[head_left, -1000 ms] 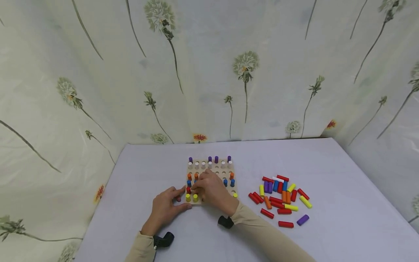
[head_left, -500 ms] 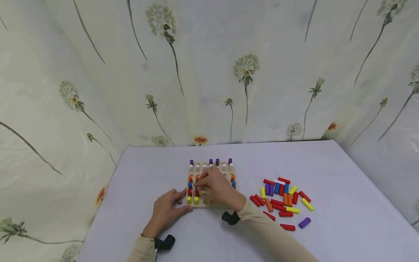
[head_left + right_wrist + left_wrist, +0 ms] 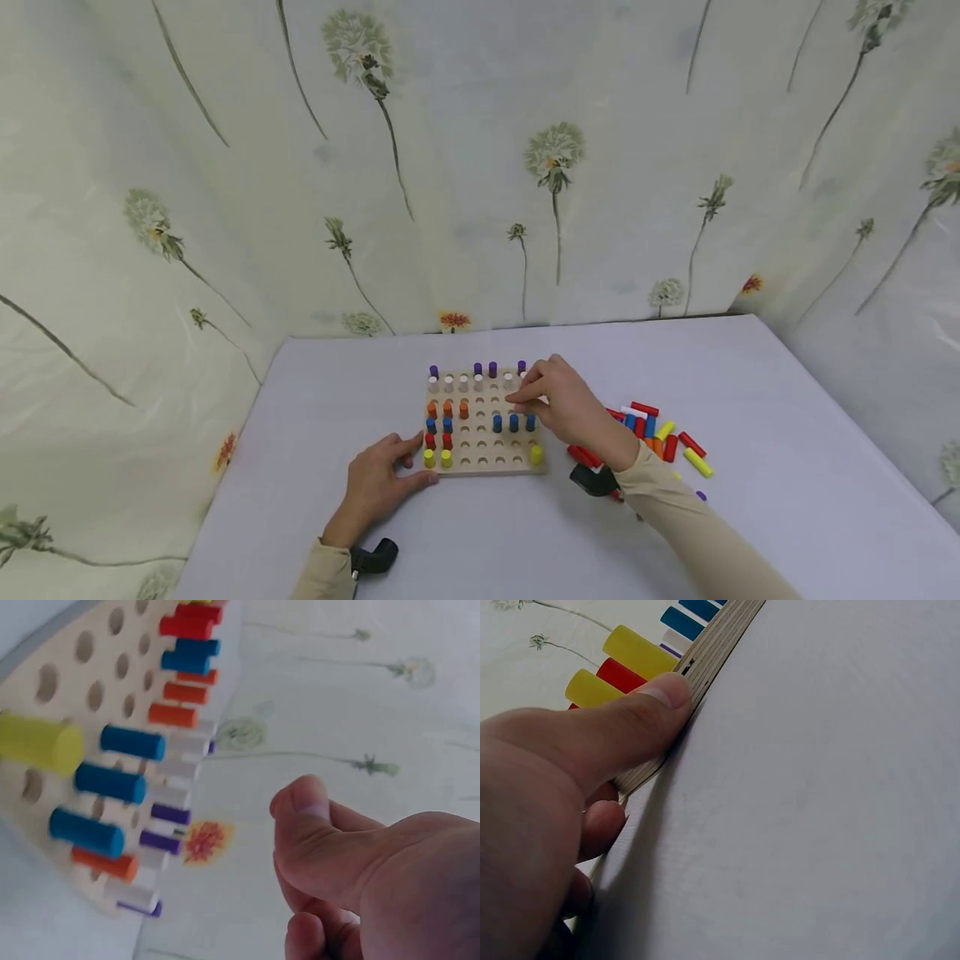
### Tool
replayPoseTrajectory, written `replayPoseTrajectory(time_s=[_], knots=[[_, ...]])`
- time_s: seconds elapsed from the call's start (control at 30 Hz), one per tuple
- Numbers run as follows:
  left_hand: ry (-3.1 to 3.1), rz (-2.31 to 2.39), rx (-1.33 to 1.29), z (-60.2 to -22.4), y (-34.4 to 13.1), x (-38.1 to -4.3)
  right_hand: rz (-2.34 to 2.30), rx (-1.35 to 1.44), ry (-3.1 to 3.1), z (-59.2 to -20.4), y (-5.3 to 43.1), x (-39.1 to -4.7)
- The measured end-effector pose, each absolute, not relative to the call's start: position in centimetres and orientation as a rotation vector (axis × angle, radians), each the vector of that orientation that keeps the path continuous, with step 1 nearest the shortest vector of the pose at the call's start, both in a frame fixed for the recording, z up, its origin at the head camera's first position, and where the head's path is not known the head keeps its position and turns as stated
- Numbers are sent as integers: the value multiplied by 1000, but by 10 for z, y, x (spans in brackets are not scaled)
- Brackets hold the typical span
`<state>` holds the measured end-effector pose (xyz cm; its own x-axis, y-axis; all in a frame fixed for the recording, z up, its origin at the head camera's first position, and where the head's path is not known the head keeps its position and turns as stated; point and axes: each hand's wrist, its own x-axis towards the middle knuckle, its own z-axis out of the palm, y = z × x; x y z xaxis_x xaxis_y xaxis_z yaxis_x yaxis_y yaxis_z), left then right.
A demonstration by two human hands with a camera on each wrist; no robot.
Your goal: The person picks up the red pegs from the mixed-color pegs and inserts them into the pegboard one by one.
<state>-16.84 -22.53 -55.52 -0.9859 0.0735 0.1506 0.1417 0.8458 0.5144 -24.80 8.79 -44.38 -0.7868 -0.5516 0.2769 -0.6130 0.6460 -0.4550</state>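
My left hand (image 3: 378, 475) grips the near left corner of a wooden pegboard (image 3: 498, 475). Its thumb lies on the edge in the left wrist view, close to yellow pegs (image 3: 634, 649). Above the board's right side is my right hand (image 3: 566, 408), fingers loosely bent. No peg shows at its thumb and index finger (image 3: 307, 799) in the right wrist view. At the board's left side stand orange pegs (image 3: 447, 409), blue pegs (image 3: 431, 426), red pegs (image 3: 430, 442) and yellow pegs (image 3: 446, 458). White pegs (image 3: 463, 382) and purple pegs (image 3: 477, 368) stand at the back.
Loose pegs lie in a pile right of the board, among them a yellow peg (image 3: 698, 462) and a red peg (image 3: 693, 444). The right forearm hides part of the pile. A white cloth (image 3: 360, 375) covers the table, with a flowered curtain (image 3: 450, 208) behind.
My right hand has moved right, from the board's left columns to its right side. A second red peg and a third orange peg now show at left. The left hand stays at the corner.
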Motion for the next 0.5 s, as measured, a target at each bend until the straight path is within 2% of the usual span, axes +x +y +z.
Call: replayPoseTrajectory(time_s=[0.5], knots=[[-2877,-836,-156,-557,-224,-168,730,781,-3028,-472,153,-246]])
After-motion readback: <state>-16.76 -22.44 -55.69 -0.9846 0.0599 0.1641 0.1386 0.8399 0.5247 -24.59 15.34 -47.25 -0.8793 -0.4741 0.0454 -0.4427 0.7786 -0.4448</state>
